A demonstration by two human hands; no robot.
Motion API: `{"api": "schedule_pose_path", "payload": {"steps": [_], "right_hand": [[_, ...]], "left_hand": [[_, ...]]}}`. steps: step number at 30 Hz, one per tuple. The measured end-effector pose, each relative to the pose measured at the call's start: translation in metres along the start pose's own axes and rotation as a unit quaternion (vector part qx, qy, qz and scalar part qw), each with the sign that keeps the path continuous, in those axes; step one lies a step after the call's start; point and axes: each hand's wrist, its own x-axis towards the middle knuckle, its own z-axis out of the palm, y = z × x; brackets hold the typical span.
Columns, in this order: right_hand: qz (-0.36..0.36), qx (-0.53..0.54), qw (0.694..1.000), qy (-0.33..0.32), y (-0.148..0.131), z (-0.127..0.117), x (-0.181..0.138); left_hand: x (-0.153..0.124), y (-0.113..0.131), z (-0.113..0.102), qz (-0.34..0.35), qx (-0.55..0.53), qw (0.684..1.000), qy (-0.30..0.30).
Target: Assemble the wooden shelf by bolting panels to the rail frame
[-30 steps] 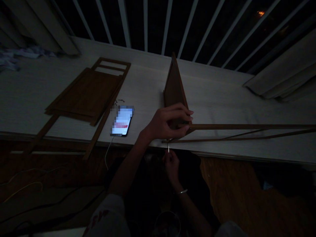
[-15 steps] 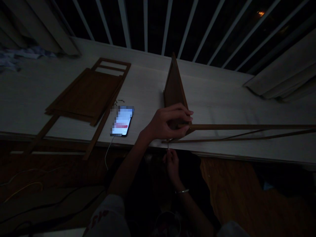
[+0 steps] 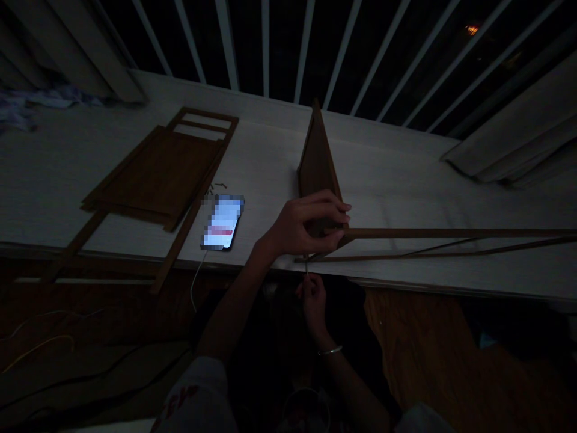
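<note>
My left hand (image 3: 311, 222) is closed around the corner of a brown wooden frame, where a long rail (image 3: 451, 233) meets an upright panel (image 3: 318, 162). The panel stands on edge on a pale ledge, and the frame's slats run off to the right. Below that corner, my right hand (image 3: 314, 300) pinches a thin light rod (image 3: 307, 264) that points up at the frame's lower bar. Whether the rod is a screwdriver or a hex key is too dark to tell, and the contact at its tip is unclear.
A folded wooden chair-like piece (image 3: 157, 174) lies on the ledge (image 3: 265, 156) at left. Beside it are a lit phone (image 3: 223, 222) with a white cable (image 3: 193, 285) and several small hardware pieces (image 3: 220, 185). Window bars (image 3: 265, 48) and curtains (image 3: 509, 132) stand behind.
My right hand and wrist have shifted very slightly left, with the rod still pinched. My left hand keeps the same grip on the frame, and nothing else has visibly moved.
</note>
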Motion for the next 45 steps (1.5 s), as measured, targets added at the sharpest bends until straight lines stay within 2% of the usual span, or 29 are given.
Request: {"api": "schedule_pose_path", "payload": {"steps": [10,13,18,23,27,35,45], "right_hand": [[-0.010,-0.088,0.996,0.022,0.002,-0.007,-0.019],[-0.006,-0.076,0.997,0.007,-0.008,-0.011,-0.025],[-0.042,-0.053,0.997,-0.029,-0.064,-0.017,-0.023],[-0.106,-0.040,0.993,0.014,-0.126,-0.027,-0.023],[-0.147,-0.032,0.988,0.042,-0.153,-0.033,-0.028],[-0.160,-0.029,0.987,0.020,-0.164,-0.032,-0.028],[-0.188,-0.036,0.980,0.054,-0.166,-0.027,-0.027]], "left_hand": [[-0.001,-0.004,0.000,0.011,-0.008,1.000,-0.001],[-0.001,-0.003,0.000,0.010,-0.007,1.000,-0.002],[0.000,-0.001,0.000,0.010,-0.001,1.000,-0.002],[0.001,-0.001,-0.001,0.003,0.002,1.000,-0.009],[0.001,-0.002,0.000,0.010,-0.004,1.000,-0.007],[0.002,-0.001,0.000,0.004,-0.005,1.000,-0.008],[0.001,-0.002,0.000,0.001,-0.009,1.000,-0.008]]}}
